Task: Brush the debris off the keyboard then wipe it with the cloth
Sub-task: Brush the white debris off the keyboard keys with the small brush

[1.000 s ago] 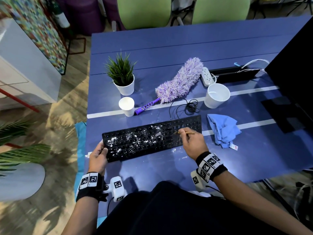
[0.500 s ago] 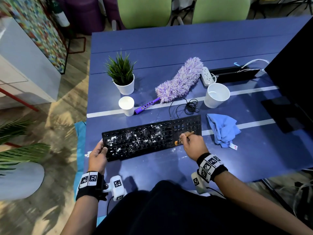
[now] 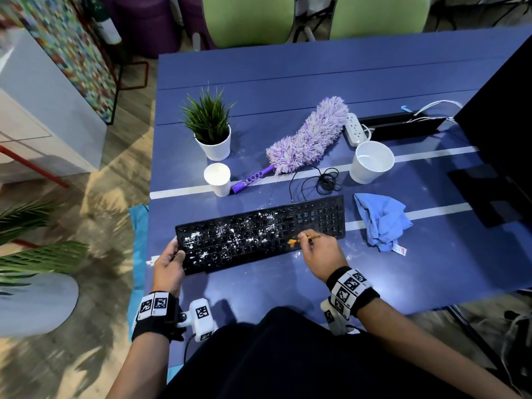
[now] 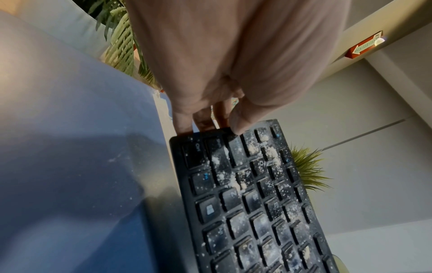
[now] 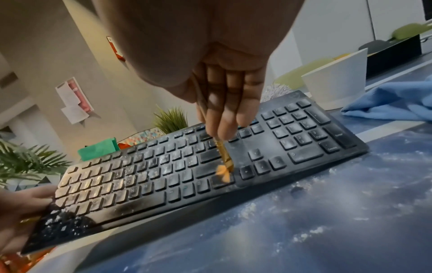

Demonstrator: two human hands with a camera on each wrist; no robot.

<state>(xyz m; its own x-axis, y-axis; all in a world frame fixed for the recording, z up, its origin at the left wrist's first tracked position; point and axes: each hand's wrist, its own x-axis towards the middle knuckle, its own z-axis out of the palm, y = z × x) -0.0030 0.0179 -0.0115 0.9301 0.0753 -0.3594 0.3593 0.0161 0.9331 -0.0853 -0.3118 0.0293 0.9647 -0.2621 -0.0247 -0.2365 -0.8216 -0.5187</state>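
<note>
Desk (image 3: 288, 82) carries everything, blue top with white stripes and powder scattered along the near edge, so brushed-off debris looks to be landing there. Keyboard (image 3: 260, 233) lies across the near middle, angled a bit, its left end over the desk's left edge; white debris is thick over the left and centre keys, while the number pad on the right looks mostly clean, so I'd judge brushing is running right to left and is well short of done. Duster (image 3: 309, 136) lies beyond the keyboard, unused. Cloth (image 3: 380, 221) sits crumpled just right of the keyboard, near the right hand, presumably parked for the wipe step, which hasn't started. Larger cup (image 3: 371, 161) stands behind the cloth, smaller cup (image 3: 217, 178) and potted plant (image 3: 210, 131) behind the keyboard's left half. Left hand (image 3: 169, 262) has its grip clamped on the keyboard's left end, thumb on top of the corner keys and fingers beneath; the wrist view suggests that end is lifted a little, probably to steady it and let debris slide off. Right hand (image 3: 322, 254) pinches a thin brush (image 3: 305, 238) pencil-style, orange bristles down on the keys at the right end of the main key block, beside the arrow keys. Versus a second ago: brush tip has swept toward the near edge, handle now shows clear of the fingers, and the hand has shifted slightly toward the person; left hand, keyboard and cloth are unchanged.
</note>
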